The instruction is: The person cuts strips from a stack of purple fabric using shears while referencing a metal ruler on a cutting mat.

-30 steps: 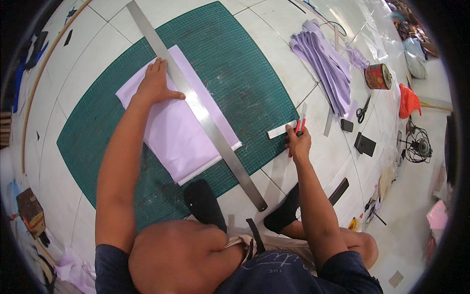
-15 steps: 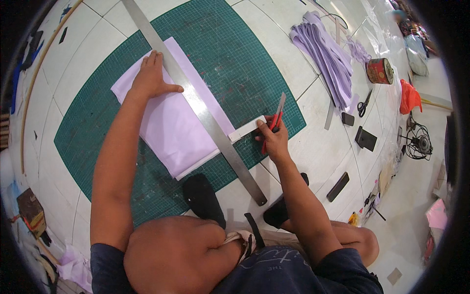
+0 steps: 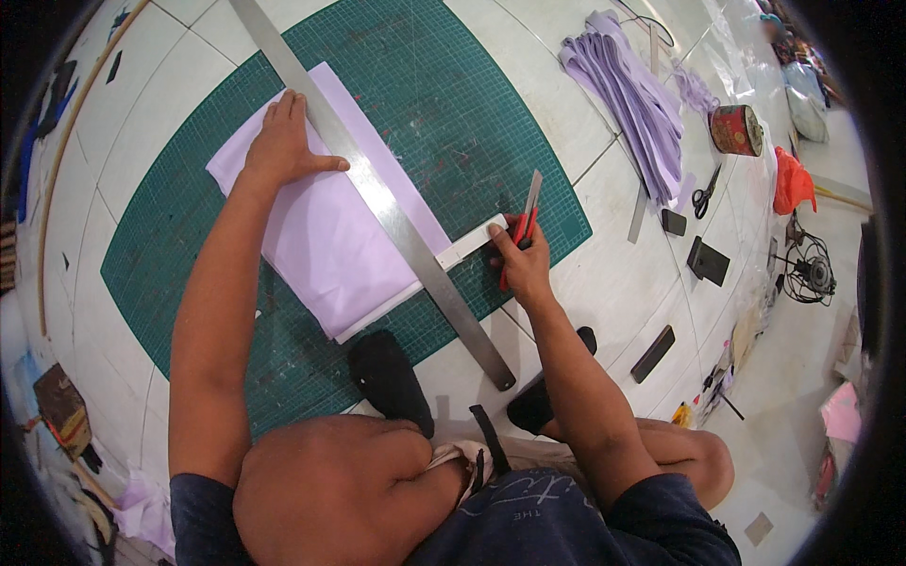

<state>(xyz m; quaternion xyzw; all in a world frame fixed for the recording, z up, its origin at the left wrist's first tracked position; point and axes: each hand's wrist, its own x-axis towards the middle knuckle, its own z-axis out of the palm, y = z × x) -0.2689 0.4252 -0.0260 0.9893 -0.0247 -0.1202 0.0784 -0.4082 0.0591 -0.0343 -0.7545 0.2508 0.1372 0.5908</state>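
Folded lilac fabric [image 3: 326,255] lies on a green cutting mat [image 3: 491,113], with a long steel ruler [image 3: 382,203] laid diagonally across it. My left hand [image 3: 288,146] presses flat over the fabric and the ruler's edge, fingers stretched and thumb on the metal. My right hand [image 3: 526,264] grips a red utility knife [image 3: 527,226], its blade pointing up and away. Under the same hand's thumb is a short white strip [image 3: 472,241], which reaches to the ruler's right edge beside the fabric's lower right corner.
Bundled lilac strips [image 3: 632,104] lie on the tiles at the far right, near a red tin [image 3: 736,130] and black scissors [image 3: 705,191]. Dark blocks [image 3: 708,260] and a small fan [image 3: 807,274] are farther right. My sock-covered foot [image 3: 389,377] rests at the mat's near edge.
My right hand and the white strip have shifted slightly left, toward the ruler. The left hand keeps its place on the ruler and fabric; the whole view has moved a little.
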